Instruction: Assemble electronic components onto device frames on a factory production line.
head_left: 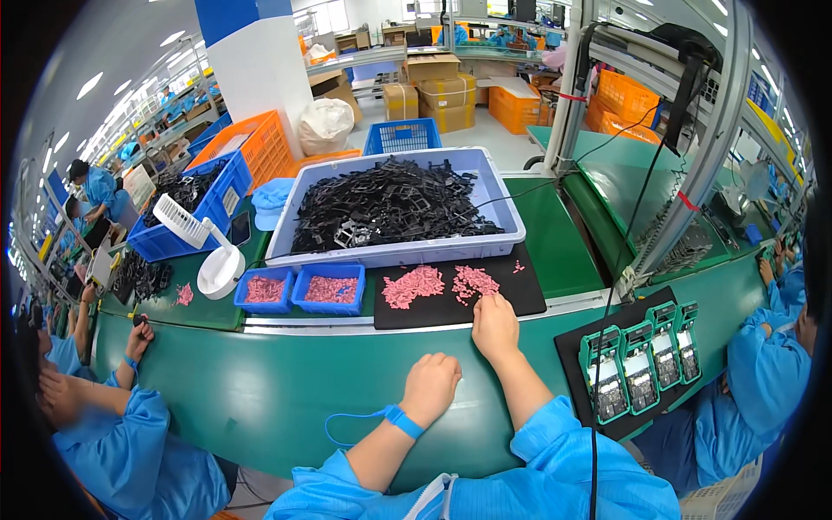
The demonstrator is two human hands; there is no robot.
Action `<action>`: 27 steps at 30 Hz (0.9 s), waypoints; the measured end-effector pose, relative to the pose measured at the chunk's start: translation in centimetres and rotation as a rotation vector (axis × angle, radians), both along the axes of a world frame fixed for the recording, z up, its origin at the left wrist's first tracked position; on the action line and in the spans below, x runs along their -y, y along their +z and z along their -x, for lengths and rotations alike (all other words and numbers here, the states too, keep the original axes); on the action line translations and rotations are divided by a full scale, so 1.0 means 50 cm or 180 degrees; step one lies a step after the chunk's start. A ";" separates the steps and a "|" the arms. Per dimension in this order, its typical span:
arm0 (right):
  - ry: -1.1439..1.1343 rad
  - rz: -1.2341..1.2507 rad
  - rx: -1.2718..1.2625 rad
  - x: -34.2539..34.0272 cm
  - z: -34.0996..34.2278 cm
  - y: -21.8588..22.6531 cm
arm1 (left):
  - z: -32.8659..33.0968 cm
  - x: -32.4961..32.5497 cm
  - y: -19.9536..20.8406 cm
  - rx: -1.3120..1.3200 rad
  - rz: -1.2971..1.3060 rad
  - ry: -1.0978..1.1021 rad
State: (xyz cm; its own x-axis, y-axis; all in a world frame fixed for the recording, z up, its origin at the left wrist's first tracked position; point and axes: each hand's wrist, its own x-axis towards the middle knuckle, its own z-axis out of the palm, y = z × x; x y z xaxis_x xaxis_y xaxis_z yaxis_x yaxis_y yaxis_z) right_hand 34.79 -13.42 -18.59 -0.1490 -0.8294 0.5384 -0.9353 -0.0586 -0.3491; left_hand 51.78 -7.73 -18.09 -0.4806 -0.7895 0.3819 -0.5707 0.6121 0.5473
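My right hand point(495, 328) reaches to the edge of a black mat point(416, 314), its fingertips pinched together at a pile of small pink pieces point(473, 282). Whatever is between those fingertips is hidden. A second, wider pile of pink pieces point(413, 287) lies to its left. My left hand point(432, 386) is over the green work surface point(286, 381) with its fingers curled in; what it may hold does not show. A blue wrist strap point(404, 422) with a coiled cord is round my left wrist.
Two blue trays point(331, 308) hold pink pieces. Behind stands a large grey-blue bin point(399, 254) of black plastic frames point(390, 204). A white fan point(222, 270) stands left. Several green-framed devices point(640, 379) lie right. A black cable point(631, 234) hangs down; co-workers sit on both sides.
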 end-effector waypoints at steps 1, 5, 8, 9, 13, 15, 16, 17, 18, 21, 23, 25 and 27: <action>0.0005 0.0074 -0.0036 -0.002 0.000 -0.001 | 0.001 -0.001 0.001 0.0037 -0.0012 0.0006; 0.0036 0.0005 0.0020 -0.003 -0.002 0.007 | 0.001 -0.002 0.002 0.0065 -0.0043 0.0029; 0.0064 -0.0015 0.0027 -0.003 0.000 0.005 | -0.001 -0.004 0.003 0.0014 -0.0059 0.0009; 0.0073 0.0007 0.0067 -0.003 -0.001 0.006 | -0.001 -0.004 0.003 0.0002 -0.0068 0.0014; 0.0088 0.0022 0.0112 -0.004 0.001 0.004 | -0.002 -0.005 0.000 -0.0127 -0.0017 0.0018; 0.0090 0.0003 0.0105 -0.003 -0.001 0.002 | -0.004 -0.006 -0.002 -0.0136 0.0008 0.0018; 0.0075 -0.0007 0.0114 -0.003 0.000 0.002 | -0.005 -0.006 -0.002 -0.0117 0.0018 -0.0001; 0.0076 -0.0011 0.0100 -0.003 0.000 0.002 | -0.004 -0.005 -0.003 -0.0097 0.0029 -0.0020; 0.0056 -0.0024 0.0097 -0.003 0.000 0.003 | -0.003 -0.006 -0.003 -0.0109 0.0025 -0.0019; 0.0053 -0.0015 0.0123 -0.003 -0.003 0.005 | -0.004 -0.007 -0.004 -0.0051 0.0054 -0.0009; 0.0063 0.0002 0.0144 -0.003 0.001 0.006 | -0.001 -0.006 -0.006 -0.0052 0.0114 0.0009; 0.0036 0.0031 0.0103 -0.001 0.006 0.004 | 0.002 -0.006 -0.005 -0.0047 0.0152 -0.0011; 0.0038 0.0035 0.0105 0.000 0.009 0.004 | 0.004 -0.004 -0.003 -0.0043 0.0195 -0.0022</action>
State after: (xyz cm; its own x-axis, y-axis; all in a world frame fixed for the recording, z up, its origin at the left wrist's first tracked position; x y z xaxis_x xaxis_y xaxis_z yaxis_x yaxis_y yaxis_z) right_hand 34.35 -13.44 -18.38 -0.1569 -0.8253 0.5425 -0.9224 -0.0738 -0.3791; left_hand 51.57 -7.51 -18.24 -0.4805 -0.7610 0.4359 -0.5592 0.6487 0.5162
